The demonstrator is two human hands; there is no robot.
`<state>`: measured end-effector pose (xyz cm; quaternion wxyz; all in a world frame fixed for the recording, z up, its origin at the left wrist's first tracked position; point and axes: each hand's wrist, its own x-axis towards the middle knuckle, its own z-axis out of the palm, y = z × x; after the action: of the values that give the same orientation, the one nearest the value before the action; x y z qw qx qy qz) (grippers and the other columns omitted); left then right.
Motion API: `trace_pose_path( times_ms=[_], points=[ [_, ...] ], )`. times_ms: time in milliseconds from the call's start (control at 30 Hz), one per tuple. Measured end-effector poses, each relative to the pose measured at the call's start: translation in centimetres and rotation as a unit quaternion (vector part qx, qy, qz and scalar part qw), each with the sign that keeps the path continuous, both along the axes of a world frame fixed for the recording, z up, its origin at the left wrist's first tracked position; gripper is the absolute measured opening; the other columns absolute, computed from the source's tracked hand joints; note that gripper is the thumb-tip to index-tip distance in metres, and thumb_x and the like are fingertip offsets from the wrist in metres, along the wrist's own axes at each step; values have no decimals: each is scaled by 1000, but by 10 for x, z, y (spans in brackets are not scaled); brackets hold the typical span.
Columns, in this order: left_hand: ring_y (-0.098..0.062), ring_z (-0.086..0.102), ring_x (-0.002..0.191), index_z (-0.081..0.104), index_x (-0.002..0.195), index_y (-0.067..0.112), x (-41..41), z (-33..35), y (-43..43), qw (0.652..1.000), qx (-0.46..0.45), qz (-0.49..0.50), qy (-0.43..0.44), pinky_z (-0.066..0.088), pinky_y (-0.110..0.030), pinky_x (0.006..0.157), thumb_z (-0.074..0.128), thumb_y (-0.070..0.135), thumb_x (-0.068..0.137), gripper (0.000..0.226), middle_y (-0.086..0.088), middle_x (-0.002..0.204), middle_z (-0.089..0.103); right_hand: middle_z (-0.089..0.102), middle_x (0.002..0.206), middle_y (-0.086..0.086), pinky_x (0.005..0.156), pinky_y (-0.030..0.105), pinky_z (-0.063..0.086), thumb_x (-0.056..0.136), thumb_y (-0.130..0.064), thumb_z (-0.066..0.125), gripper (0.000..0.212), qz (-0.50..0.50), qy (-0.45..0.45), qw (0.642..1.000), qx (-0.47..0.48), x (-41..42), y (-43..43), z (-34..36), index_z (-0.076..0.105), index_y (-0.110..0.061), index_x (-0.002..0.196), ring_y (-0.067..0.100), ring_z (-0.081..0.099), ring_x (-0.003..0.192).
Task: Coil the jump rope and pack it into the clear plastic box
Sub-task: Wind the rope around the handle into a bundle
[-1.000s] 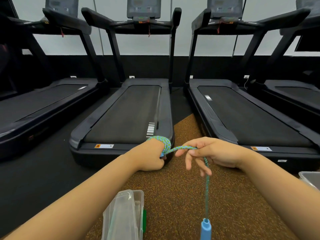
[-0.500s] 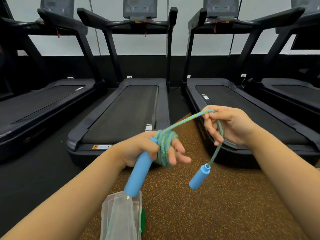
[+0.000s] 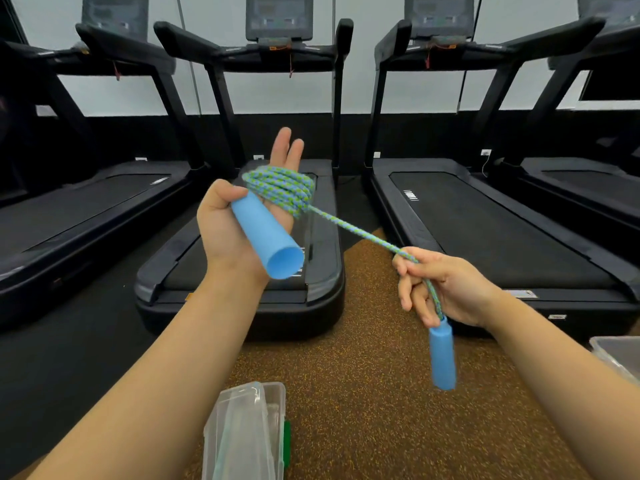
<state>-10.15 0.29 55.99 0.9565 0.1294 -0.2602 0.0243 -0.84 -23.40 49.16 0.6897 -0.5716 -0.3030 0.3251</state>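
My left hand point(image 3: 228, 230) is raised palm-up, its thumb pinning one blue handle point(image 3: 266, 237) across the palm. Several turns of the green-and-blue jump rope point(image 3: 282, 188) are wound around its fingers, which point upward. A taut stretch of rope runs down and right to my right hand point(image 3: 446, 289), which pinches it near its end. The second blue handle point(image 3: 442, 358) dangles just below that hand. The clear plastic box point(image 3: 247, 434) lies on the brown floor near the bottom edge, under my left forearm, a green latch on its right side.
Black treadmills point(image 3: 263, 258) stand in a row ahead, their rear ends close to both hands. A strip of brown speckled flooring point(image 3: 367, 393) runs between them toward me. The corner of another clear container point(image 3: 620, 355) shows at the right edge.
My left hand rose and turned palm-up, with the coil on its fingers. My right hand dropped down and right, pulling the rope taut. Less free rope hangs above the second handle.
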Motion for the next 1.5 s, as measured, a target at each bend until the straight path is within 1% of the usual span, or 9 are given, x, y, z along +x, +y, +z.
trace_pose_path(
  times_ms=[400,533,733,800,933,1233,1333,1433,1500],
  points=[
    [-34,56,104,49,104,-3,15,-15,2,931,178,251,195,43,-40,99,43,12,64,43,-23,115,53,70,78,21,38,28,54,92,-27,42,22,76,-68,983,-149,-28,14,9,62,-21,98,28,69,56],
    [-24,52,100,56,84,-1,16,-23,-7,857,367,301,203,41,-31,75,46,6,54,32,-13,106,59,73,92,19,46,31,58,91,-27,44,27,102,-43,979,-171,-31,14,14,65,-27,108,30,73,76],
    [-11,47,105,44,99,17,19,-32,-1,680,694,222,83,38,-33,86,57,20,54,47,19,132,48,72,106,19,54,33,61,92,-20,44,35,172,52,976,-125,-29,8,16,62,-27,121,31,72,91],
    [-12,42,100,48,107,8,20,-33,2,561,798,215,45,35,-35,83,59,32,55,59,14,115,48,71,108,19,57,33,61,92,-20,49,33,186,62,974,-112,-28,8,15,61,-23,122,31,71,94],
    [-14,38,78,41,76,13,12,-35,-14,340,915,209,-56,38,-35,64,58,41,63,36,1,86,38,71,107,19,60,32,62,83,-26,62,36,184,48,977,-98,-25,11,16,64,-13,116,32,70,95],
    [-16,35,53,30,60,15,0,-40,-34,150,956,203,-149,25,-26,45,58,20,81,35,0,61,36,73,97,18,67,28,61,84,-2,42,30,156,-60,974,-156,-18,18,26,72,-1,90,30,71,92],
    [-17,52,58,51,69,12,-4,-33,-37,206,956,137,-158,43,-25,52,59,26,77,18,-4,68,57,72,82,18,63,27,60,79,3,39,28,145,-109,969,-170,-17,20,32,64,-3,68,28,72,76],
    [-14,66,91,68,106,6,-8,-26,-32,412,900,-30,-136,52,-36,87,51,11,71,39,-9,102,74,66,63,12,52,25,57,72,5,39,29,106,-149,972,-151,-14,21,39,56,-9,55,22,67,53],
    [-14,64,93,62,113,-8,-10,-25,-28,520,834,-130,-127,51,-37,83,43,-5,67,49,-20,108,69,61,58,11,48,24,55,71,4,39,28,79,-149,979,-114,-9,19,42,54,-10,52,21,63,47]
  ],
)
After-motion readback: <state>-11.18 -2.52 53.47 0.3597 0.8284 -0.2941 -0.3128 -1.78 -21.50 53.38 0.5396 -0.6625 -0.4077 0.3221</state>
